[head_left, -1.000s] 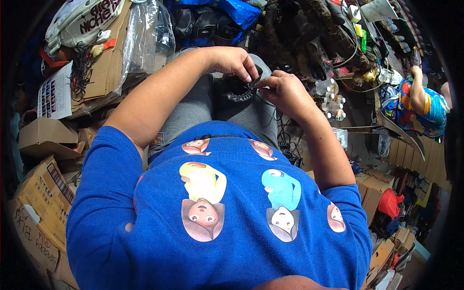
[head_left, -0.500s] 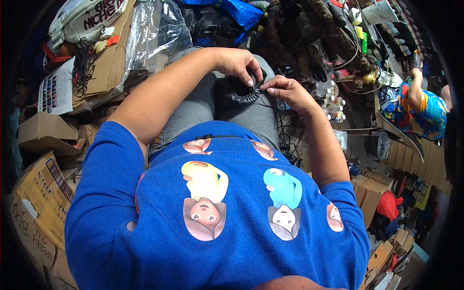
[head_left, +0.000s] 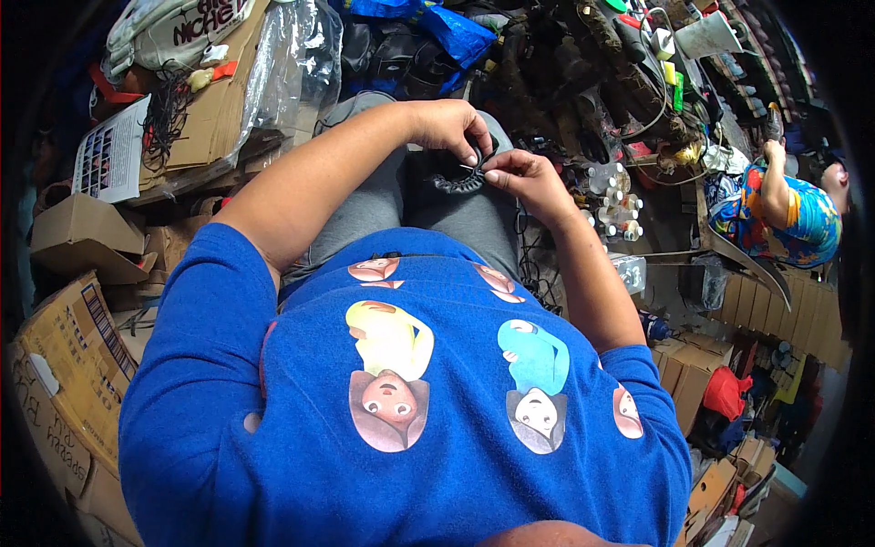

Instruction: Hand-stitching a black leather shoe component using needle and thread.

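Cardboard boxes (head_left: 87, 235) lie left, small bottles (head_left: 602, 178) right.

I count one left hand (head_left: 453, 126) and one right hand (head_left: 536, 186) on one black ruffled piece (head_left: 458, 180), one other person (head_left: 791, 215), one printed sheet (head_left: 108, 150), one red bag (head_left: 726, 390), bottles (head_left: 621, 215) too bunched to number.

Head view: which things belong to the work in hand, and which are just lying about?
Work in hand:
black piece with a ruffled edge, pinched by the left hand and right hand

Apparently just lying about:
small clear bottles
open brown cardboard box
crumpled bright-red bundle
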### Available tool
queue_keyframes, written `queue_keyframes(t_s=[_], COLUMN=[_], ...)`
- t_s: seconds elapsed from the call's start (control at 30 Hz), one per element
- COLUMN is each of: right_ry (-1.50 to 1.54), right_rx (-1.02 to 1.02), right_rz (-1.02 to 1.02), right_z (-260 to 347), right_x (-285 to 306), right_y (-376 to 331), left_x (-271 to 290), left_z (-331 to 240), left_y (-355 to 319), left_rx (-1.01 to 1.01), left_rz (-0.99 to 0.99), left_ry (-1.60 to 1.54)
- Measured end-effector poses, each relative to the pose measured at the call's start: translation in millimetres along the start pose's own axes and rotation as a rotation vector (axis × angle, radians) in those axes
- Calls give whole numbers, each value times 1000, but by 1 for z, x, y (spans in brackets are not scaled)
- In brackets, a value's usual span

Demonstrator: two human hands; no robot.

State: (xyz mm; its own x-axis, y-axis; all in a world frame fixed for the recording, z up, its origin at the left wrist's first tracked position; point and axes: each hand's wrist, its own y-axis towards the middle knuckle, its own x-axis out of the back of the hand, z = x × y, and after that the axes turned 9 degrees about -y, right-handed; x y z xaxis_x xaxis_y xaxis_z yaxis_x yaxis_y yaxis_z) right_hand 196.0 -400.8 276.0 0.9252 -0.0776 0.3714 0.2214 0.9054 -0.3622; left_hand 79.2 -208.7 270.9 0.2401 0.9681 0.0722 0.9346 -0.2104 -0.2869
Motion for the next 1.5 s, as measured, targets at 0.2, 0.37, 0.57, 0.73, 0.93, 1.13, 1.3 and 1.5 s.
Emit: queue_keyframes(t_s=[0.2,0.37,0.57,0.73,0.93,1.13,1.3,1.5], right_ry=[-360,-559,-740,-341,-298,-312,-301,-153], right_rx=[202,224,377,151,96,88,29,103], right_rz=[-174,-300,-441,-140,-24,8,70,115], right_z=[10,19,12,2,4,5,9,-5], right_x=[-3,-19,-34,-9,6,10,15,17], right_y=[-15,-29,-36,-24,-11,-5,-4,3], left_x=[-10,-48,-64,-60,-49,-48,-50,-44], left_z=[10,3,12,8,25,25,25,23], left_y=[-34,-68,-69,-69,-61,-58,-56,-44], left_rx=[-280,-217,-150,-289,-267,-241,-236,-243], left_rz=[-501,-648,-822,-681,-667,-641,-629,-558], left_ry=[407,338,706,326,338,366,355,293])
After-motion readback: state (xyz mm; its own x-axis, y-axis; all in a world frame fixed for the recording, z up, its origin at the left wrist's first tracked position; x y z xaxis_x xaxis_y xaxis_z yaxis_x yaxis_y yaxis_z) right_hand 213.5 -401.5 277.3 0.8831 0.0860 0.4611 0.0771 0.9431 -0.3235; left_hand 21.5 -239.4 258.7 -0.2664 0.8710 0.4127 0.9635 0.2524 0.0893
